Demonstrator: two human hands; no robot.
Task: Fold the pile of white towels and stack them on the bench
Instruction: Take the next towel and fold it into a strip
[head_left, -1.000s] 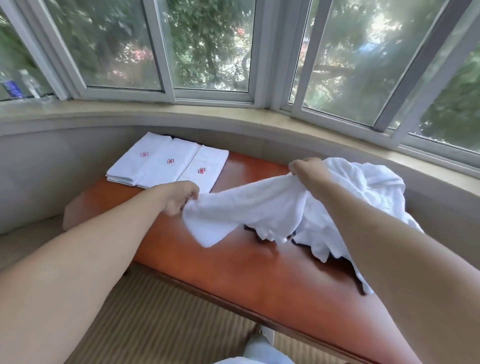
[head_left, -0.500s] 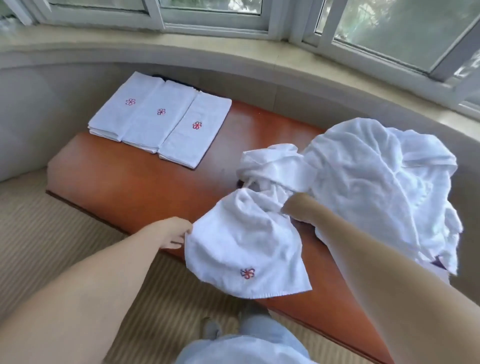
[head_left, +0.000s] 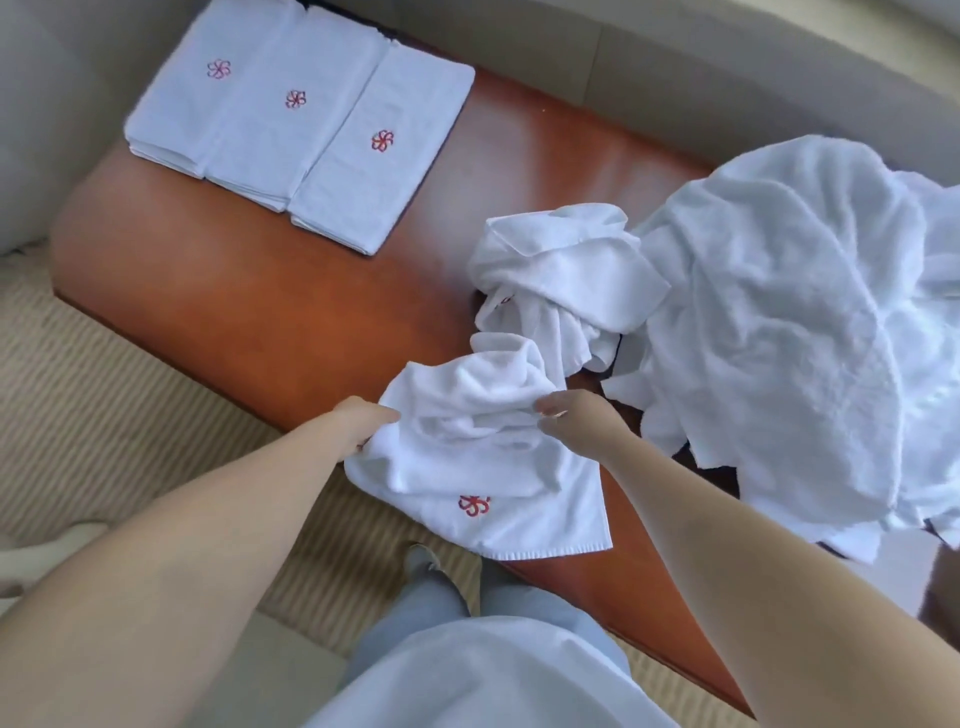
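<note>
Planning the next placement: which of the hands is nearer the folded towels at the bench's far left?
Left. The left hand grips the towel on the side facing the folded towels; the right hand pinches it farther right, beside the unfolded pile.

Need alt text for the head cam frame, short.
Seen from above, a person's left hand and right hand grip a white towel with a red flower mark at the near edge of a wooden bench. Folded towels lie at its far left; a crumpled pile sits right.
</note>
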